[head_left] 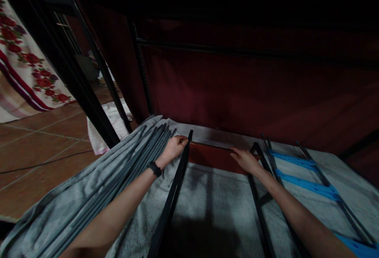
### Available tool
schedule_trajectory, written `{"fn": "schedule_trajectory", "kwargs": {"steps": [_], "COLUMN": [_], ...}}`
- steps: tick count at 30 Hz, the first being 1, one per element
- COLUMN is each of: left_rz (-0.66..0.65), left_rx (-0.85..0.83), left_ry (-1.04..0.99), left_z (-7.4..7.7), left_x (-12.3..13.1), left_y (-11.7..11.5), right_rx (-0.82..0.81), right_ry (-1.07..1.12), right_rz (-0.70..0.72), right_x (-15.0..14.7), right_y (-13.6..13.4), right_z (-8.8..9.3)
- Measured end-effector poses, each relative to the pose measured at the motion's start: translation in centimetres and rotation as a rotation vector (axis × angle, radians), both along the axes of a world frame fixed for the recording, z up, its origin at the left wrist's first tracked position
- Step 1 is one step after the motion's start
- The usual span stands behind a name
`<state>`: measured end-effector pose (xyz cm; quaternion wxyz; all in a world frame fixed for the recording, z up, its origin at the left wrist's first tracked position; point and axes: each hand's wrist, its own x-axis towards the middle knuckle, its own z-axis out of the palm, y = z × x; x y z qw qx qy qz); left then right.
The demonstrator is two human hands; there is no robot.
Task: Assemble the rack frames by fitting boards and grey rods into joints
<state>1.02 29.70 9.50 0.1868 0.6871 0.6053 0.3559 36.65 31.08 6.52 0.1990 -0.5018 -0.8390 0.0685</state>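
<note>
A reddish-brown board (215, 157) spans two long black metal bars (175, 189) near their far ends. My left hand (175, 147), with a dark watch (154, 168) on the wrist, is closed in a pinch at the far tip of the left bar. Whatever is between those fingertips is too small to make out. On the right, my other hand (247, 161) grips the board's upper edge, fingers along the top and thumb on the near face. Close to its wrist stands the right black bar (257, 198).
Grey rods (127, 179) lie bundled on a grey blanket (216, 202) at left. To the right is a rack of dark rods with blue crosspieces (308, 185). A dark red wall (251, 92) rises behind. Black posts (79, 88) stand at left, above the tiled floor (38, 151).
</note>
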Motion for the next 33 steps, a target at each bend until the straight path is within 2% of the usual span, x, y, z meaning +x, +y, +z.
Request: {"fn": "schedule_trajectory", "kwargs": {"steps": [6, 14, 18, 22, 27, 30, 33], "left_rz": [0.094, 0.079, -0.034, -0.007, -0.01, -0.055, -0.064], "left_rx": [-0.064, -0.092, -0.101, -0.071, -0.092, -0.164, -0.203], "left_ry": [0.096, 0.092, -0.102, -0.376, -0.568, -0.751, -0.828], "left_z": [0.4, -0.1, -0.6, -1.6, -2.9, -3.2, -3.3], "left_x": [0.6, 0.4, 0.5, 0.8, 0.8, 0.7, 0.9], "left_y": [0.2, -0.1, 0.0, 0.7, 0.8, 0.5, 0.2], "right_rx": [-0.03, -0.04, -0.031, -0.024, 0.001, 0.018, 0.023], "right_ry": [0.03, 0.073, 0.105, 0.127, 0.141, 0.141, 0.136], "right_rz": [0.004, 0.019, 0.03, 0.05, 0.063, 0.057, 0.054], "right_x": [0.2, 0.3, 0.2, 0.2, 0.1, 0.0, 0.0], "right_y": [0.2, 0.4, 0.3, 0.2, 0.0, 0.1, 0.2], "right_z": [-0.1, 0.0, 0.0, -0.1, -0.1, -0.2, -0.4]}}
